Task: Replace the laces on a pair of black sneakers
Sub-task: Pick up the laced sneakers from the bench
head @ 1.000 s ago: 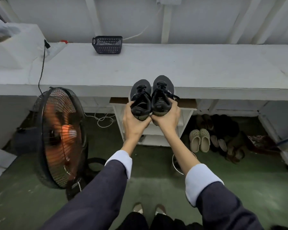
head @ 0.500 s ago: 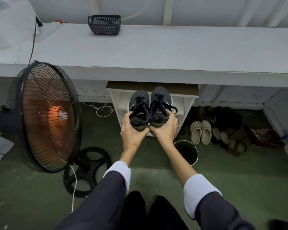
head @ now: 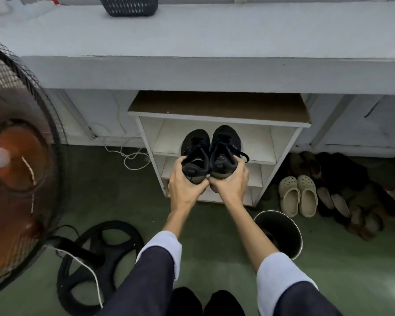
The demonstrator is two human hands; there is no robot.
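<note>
Two black sneakers are held side by side, toes pointing away from me, in front of a small white shoe rack (head: 283, 142). My left hand (head: 184, 183) grips the heel of the left sneaker (head: 195, 153). The heel of the right sneaker (head: 225, 150) is gripped by my right hand (head: 232, 182). Both shoes have black laces; a loose lace end (head: 243, 154) hangs off the right shoe's side. The hands touch each other under the heels.
A long white counter (head: 214, 42) runs across above the rack, with a dark basket (head: 128, 5) on it. A big floor fan (head: 16, 160) stands at the left, its black base (head: 96, 265) on the green floor. A metal bucket (head: 281, 233), beige clogs (head: 298, 195) and other shoes lie at the right.
My view and both hands have dropped from counter height toward the shoe rack. The sneakers now sit in front of the rack's shelves, still held by the heels.
</note>
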